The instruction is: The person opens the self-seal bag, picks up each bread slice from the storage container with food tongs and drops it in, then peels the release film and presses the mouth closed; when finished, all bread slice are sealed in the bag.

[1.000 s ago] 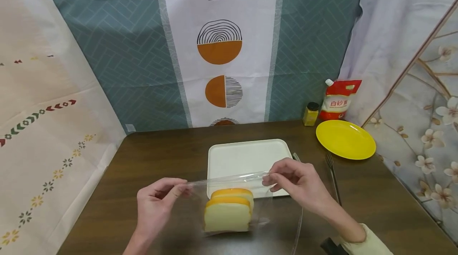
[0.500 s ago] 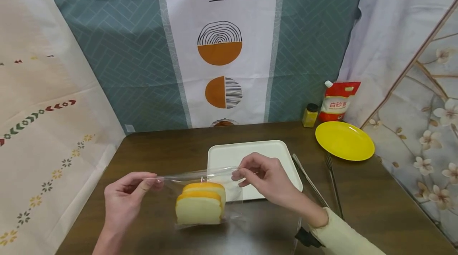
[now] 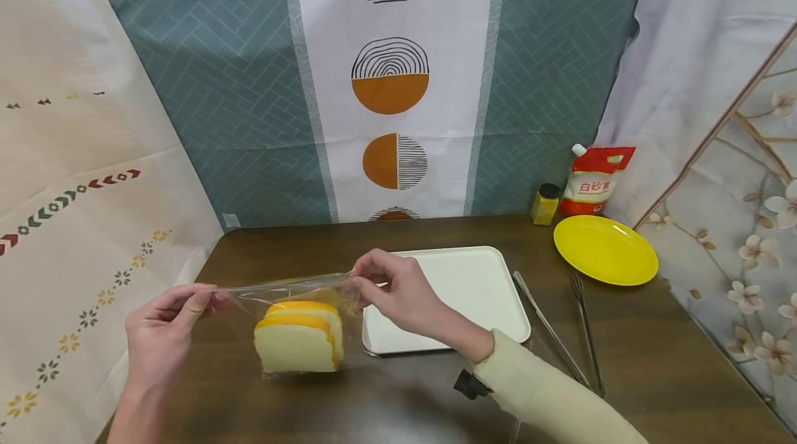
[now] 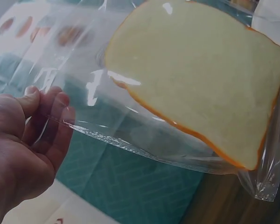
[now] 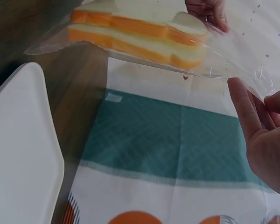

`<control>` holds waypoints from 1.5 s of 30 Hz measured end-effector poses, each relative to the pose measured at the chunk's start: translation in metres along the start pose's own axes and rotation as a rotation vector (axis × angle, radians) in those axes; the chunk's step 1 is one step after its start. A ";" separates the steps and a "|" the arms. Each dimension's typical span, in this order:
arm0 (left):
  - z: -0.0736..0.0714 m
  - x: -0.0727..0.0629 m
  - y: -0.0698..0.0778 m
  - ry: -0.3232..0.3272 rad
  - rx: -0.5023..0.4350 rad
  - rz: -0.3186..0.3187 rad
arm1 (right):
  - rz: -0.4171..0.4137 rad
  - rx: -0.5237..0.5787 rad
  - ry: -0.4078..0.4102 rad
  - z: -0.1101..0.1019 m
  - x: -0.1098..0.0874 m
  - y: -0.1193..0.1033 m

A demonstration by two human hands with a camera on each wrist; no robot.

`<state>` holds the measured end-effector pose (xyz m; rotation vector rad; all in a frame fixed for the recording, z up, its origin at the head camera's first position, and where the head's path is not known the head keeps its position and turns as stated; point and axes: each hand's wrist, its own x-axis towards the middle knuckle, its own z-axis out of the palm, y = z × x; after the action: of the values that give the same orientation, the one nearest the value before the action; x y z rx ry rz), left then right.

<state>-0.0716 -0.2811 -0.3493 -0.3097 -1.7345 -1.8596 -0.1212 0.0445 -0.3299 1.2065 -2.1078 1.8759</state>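
Note:
A clear plastic bag (image 4: 144, 135) with two slices of bread (image 3: 295, 347) inside hangs between my hands on the left side of the table. My left hand (image 3: 163, 319) pinches one top corner between thumb and fingers, as the left wrist view also shows. The other top corner is pinched by my right hand (image 3: 392, 288), which overlaps the white tray in the head view. Stretched straight, the bag's top edge runs between the two hands. The slices stand one behind the other, pale with orange crusts, low in the bag.
A white rectangular tray (image 3: 473, 292) lies at the table's middle. Right of it are metal tongs (image 3: 551, 326) and a dark fork-ended utensil (image 3: 585, 326). Farther back stand a yellow plate (image 3: 604, 250), a yellow jar with black lid (image 3: 545, 205) and a red-and-white pouch (image 3: 594, 181).
Both hands have carried the bag with the bread leftward, from in front of the tray to the table's left side. The tongs and more of the tray have come into sight.

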 end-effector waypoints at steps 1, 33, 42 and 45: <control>-0.003 0.001 0.001 0.007 -0.005 0.000 | 0.003 -0.007 -0.004 0.003 0.003 0.000; -0.040 0.077 -0.069 -0.095 0.167 -0.332 | 0.332 -0.091 0.011 0.023 0.081 0.083; -0.036 0.093 -0.086 -0.154 0.293 -0.384 | 0.424 -0.082 0.040 0.016 0.091 0.105; -0.034 0.096 -0.092 -0.171 0.334 -0.405 | 0.455 -0.085 0.038 0.016 0.094 0.114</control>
<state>-0.1928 -0.3382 -0.3791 0.0195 -2.3242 -1.8023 -0.2452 -0.0217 -0.3764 0.7065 -2.5765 1.9160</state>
